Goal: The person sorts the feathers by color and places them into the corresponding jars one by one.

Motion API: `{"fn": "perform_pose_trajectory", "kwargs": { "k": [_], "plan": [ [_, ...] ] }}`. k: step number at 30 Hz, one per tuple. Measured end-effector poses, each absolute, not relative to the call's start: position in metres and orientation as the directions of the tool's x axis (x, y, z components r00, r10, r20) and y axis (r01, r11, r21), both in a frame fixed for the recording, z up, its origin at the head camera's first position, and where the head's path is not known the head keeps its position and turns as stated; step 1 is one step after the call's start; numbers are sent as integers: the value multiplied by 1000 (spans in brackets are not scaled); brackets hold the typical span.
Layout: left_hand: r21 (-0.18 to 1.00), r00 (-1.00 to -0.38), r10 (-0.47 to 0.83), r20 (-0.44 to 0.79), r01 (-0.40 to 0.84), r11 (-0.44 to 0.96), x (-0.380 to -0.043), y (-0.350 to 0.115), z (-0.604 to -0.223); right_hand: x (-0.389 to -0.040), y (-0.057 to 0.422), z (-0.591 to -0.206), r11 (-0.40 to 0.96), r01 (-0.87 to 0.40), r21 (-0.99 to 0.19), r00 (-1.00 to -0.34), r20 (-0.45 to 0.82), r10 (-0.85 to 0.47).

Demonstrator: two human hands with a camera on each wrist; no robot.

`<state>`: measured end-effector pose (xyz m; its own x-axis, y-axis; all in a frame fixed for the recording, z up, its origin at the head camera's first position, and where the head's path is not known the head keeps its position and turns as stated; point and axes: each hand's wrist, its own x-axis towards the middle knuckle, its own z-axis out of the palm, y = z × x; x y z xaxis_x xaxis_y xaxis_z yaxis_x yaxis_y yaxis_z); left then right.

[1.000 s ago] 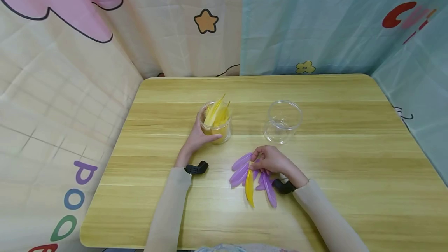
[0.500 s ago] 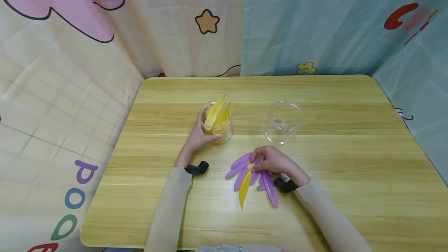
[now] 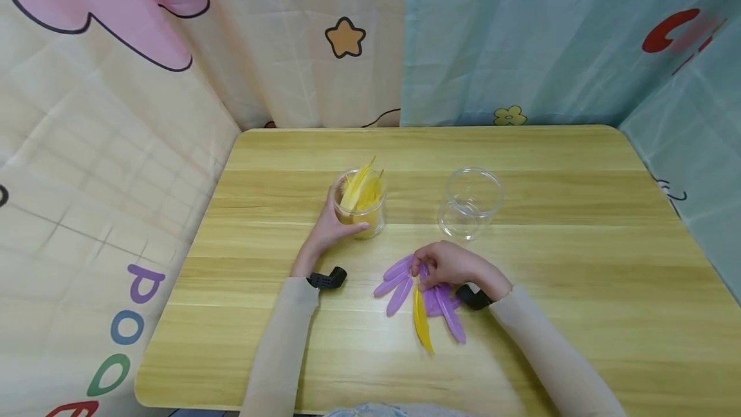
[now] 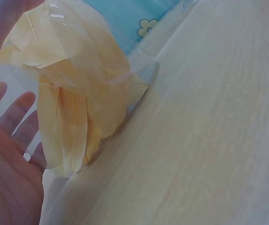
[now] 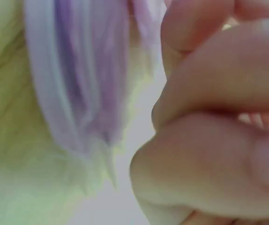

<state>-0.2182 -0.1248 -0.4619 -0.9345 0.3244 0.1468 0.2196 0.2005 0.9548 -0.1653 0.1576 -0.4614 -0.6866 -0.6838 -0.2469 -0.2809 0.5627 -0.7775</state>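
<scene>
My left hand (image 3: 329,230) grips a clear plastic cup (image 3: 376,221) from its left side, thumb across the front. Yellow feathers (image 3: 359,192) fill the cup, some quill tips standing above the rim. In the left wrist view, the fingers (image 4: 19,112) lie behind the cup wall. Closer to me, my right hand (image 3: 450,264) pinches a single yellow feather (image 3: 422,324) by its quill end, the vane pointing toward me. Purple feathers (image 3: 398,300) lie fanned around and partly beneath that hand. The right wrist view shows blurred purple feathers (image 5: 78,79) beside curled fingers (image 5: 200,164).
A second clear cup (image 3: 492,208), with nothing inside, stands right of the first on the wood-grain table (image 3: 579,243). Printed curtains (image 3: 492,31) rise along the table's back and sides. A dark wrist camera (image 3: 327,278) sits on each wrist.
The yellow feather in my right hand has swung first left, then right. Purple feathers under that hand have shifted and spread a little. My left hand and both cups stay put.
</scene>
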Motion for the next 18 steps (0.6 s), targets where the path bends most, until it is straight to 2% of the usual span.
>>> {"fn": "perform_pose_trajectory", "kwargs": {
  "k": [4,9,13,18],
  "plan": [
    [955,-933,328,146,219,200,-218,-124,-462,-158,156,-456,641,-330,-692,-779,-183,-599],
    [958,-932,332,144,216,189,-219,-124,-463,-137,144,-456,766,-269,-584,-898,-135,-418],
    [963,-931,334,147,212,167,-220,-123,-464,-128,136,-459,804,-196,-561,-932,-148,-331],
    [964,-932,331,147,210,162,-221,-123,-465,-129,132,-464,776,-106,-621,-940,-192,-283]
  ]
}}
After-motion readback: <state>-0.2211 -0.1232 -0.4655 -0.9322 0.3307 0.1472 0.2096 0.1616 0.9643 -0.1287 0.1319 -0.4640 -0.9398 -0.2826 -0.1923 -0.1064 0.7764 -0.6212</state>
